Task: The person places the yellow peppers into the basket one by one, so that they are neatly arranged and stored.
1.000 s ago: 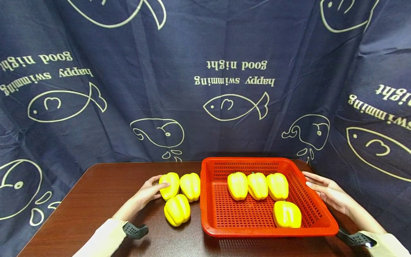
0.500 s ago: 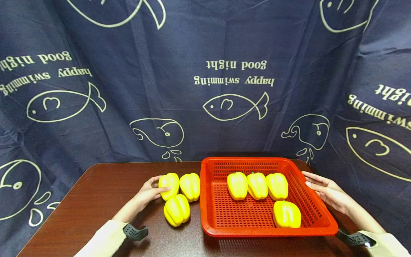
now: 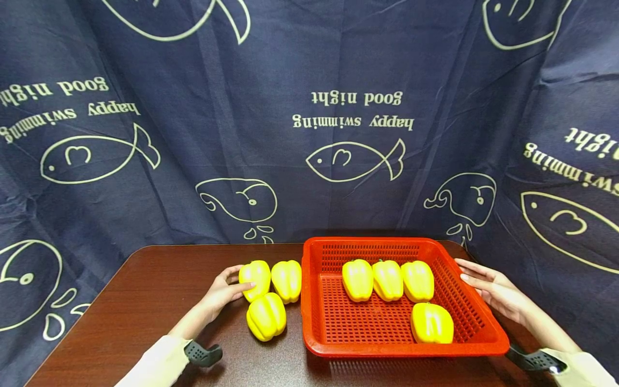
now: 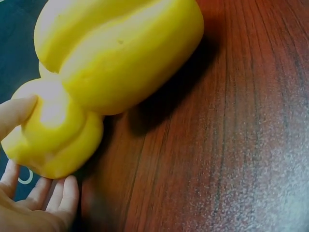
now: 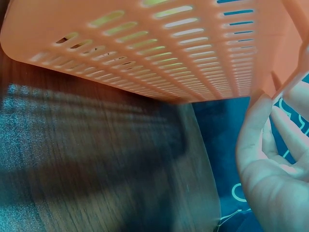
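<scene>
At the left, my left hand (image 3: 223,290) grips a yellow bell pepper (image 3: 255,274), which rests on the table. In the left wrist view the thumb (image 4: 17,113) lies on one side of this bell pepper and the fingertips (image 4: 70,188) touch the opposite side. Two more yellow bell peppers stand close by: one on its right (image 3: 287,280) and one nearer the front (image 3: 267,317). Over on the right, my right hand (image 3: 498,289) holds the rim of the red plastic basket (image 3: 406,349); the right wrist view shows its fingertips at that rim.
Several yellow bell peppers lie in the basket, among them one at the front right (image 3: 432,323) and a row toward the back. The brown wooden table (image 3: 164,285) ends at a dark blue curtain (image 3: 271,107) printed with fish.
The left thumb has shifted slightly on the bell pepper. The right hand, the basket and the other bell peppers look unmoved.
</scene>
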Demonstrator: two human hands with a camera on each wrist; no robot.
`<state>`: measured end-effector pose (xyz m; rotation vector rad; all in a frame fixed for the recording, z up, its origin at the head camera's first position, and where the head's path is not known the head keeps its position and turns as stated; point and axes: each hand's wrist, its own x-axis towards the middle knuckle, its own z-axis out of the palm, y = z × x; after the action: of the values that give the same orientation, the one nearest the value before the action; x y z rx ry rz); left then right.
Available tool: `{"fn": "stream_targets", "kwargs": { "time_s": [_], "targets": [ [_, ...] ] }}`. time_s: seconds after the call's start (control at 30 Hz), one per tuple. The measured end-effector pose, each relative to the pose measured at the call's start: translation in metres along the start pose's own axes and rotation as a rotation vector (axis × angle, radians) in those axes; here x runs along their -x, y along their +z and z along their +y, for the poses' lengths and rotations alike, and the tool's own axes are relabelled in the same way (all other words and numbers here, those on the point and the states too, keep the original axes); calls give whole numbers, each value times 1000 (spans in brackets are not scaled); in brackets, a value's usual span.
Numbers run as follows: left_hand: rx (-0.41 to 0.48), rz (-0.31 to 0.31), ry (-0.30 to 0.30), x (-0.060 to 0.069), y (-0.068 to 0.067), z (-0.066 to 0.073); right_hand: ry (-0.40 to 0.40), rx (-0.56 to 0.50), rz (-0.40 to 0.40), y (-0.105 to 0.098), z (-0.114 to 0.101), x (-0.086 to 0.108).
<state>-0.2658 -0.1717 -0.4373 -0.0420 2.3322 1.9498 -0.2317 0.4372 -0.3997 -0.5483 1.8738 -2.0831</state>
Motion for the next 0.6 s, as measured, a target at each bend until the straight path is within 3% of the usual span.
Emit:
{"fn": "stream_targets", "kwargs": {
  "time_s": [0.6],
  "targets": [
    [56, 94, -1, 3, -5, -4, 14, 9, 14, -1, -2, 0]
  ]
}}
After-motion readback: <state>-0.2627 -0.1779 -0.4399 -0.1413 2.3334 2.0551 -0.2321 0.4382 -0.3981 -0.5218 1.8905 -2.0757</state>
